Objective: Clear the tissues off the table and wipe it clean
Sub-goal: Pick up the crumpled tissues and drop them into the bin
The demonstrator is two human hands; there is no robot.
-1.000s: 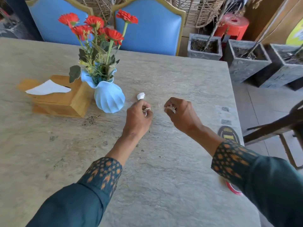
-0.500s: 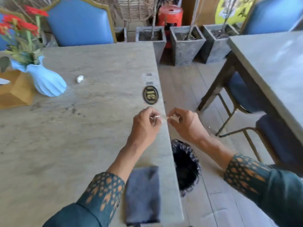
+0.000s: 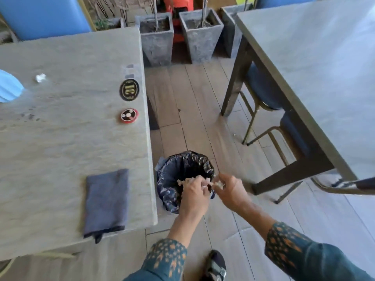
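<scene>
Over the black-lined bin (image 3: 172,175) on the floor, my left hand (image 3: 193,194) holds small bits of tissue (image 3: 185,181) in its fingertips. Just right of it, my right hand (image 3: 230,191) pinches another tissue scrap (image 3: 219,184) at the bin's rim. One crumpled white tissue (image 3: 40,78) lies on the stone table (image 3: 67,138), far left, beside the blue vase (image 3: 9,87). A folded grey cloth (image 3: 106,201) rests near the table's front right corner.
A black oval number plate (image 3: 129,90) and a red round disc (image 3: 129,116) sit near the table's right edge. Grey concrete planters (image 3: 157,43) stand at the back. A second table (image 3: 316,63) with blue-seated chairs (image 3: 261,92) is on the right. My foot (image 3: 215,265) is below.
My view and both hands have swung right and down, from above the table edge to over the bin. The tissue bits stay pinched in both hands.
</scene>
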